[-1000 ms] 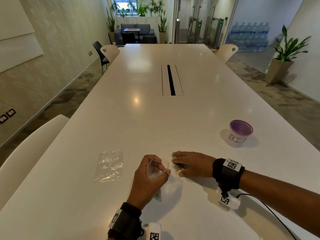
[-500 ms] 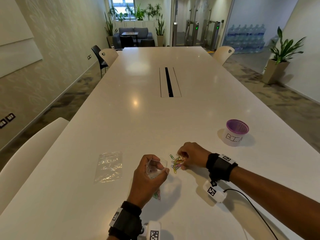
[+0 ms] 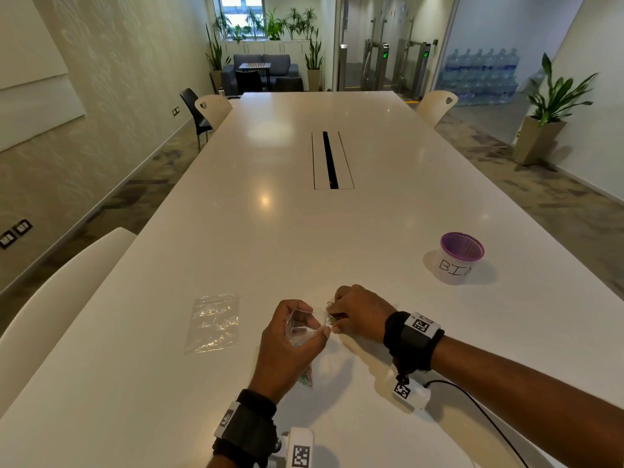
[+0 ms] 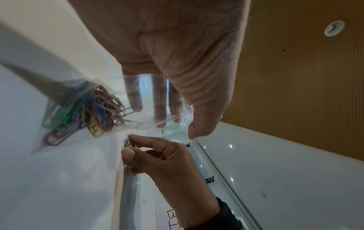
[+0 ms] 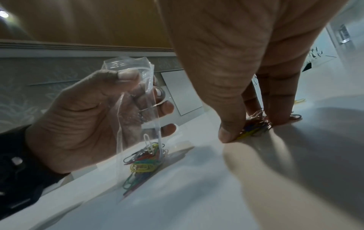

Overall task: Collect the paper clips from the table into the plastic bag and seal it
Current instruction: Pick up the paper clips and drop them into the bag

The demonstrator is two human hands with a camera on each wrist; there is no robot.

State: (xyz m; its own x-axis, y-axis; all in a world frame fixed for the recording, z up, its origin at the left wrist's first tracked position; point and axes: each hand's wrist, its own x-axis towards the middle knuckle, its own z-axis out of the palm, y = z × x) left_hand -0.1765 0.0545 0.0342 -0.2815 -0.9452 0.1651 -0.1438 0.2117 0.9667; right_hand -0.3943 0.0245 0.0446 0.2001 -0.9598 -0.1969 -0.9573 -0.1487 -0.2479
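My left hand (image 3: 293,342) grips a small clear plastic bag (image 5: 138,118) upright, mouth held open; its bottom rests on the white table (image 3: 304,231). Several coloured paper clips (image 4: 86,112) lie inside the bag at the bottom (image 5: 143,165). Just right of the bag's mouth, my right hand (image 3: 358,312) pinches a bunch of coloured paper clips (image 5: 254,126) between thumb and fingers, low against the table top. The same bunch (image 4: 129,143) shows in the left wrist view beside the bag. One loose yellow clip (image 5: 299,100) lies further off on the table.
A second empty clear bag (image 3: 214,322) lies flat on the table to the left. A white cup with a purple rim marked BIN (image 3: 459,258) stands to the right. A cable slot (image 3: 331,160) runs along the table's middle. White chairs stand at the sides.
My right hand gathered the loose clips into a pinch and moved left, close to the bag's mouth. The left hand kept holding the bag open.
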